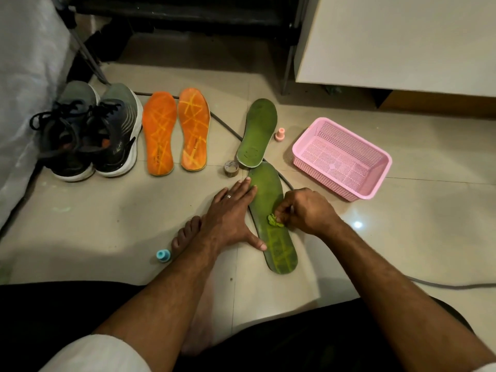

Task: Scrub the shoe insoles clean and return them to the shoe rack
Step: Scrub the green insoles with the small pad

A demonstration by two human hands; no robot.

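Observation:
A green insole (271, 205) lies lengthwise on the tiled floor in front of me. My left hand (230, 213) lies flat along its left edge, fingers straight, thumb pressing on the heel end. My right hand (303, 210) pinches a small crumpled green scrub pad (274, 220) against the insole's middle. A second green insole (257, 132) lies just beyond it. Two orange insoles (175, 131) lie side by side to the left. The dark shoe rack (188, 14) stands at the back.
A pair of grey and black sneakers (91, 132) stands at the left. A pink perforated basket (342, 157) sits at the right. A small round tin (231, 169), a pink bottle (280, 134) and a blue-capped bottle (163, 256) sit on the floor. A cable (228, 128) runs under the insoles. My bare foot (185, 234) lies beside my left hand.

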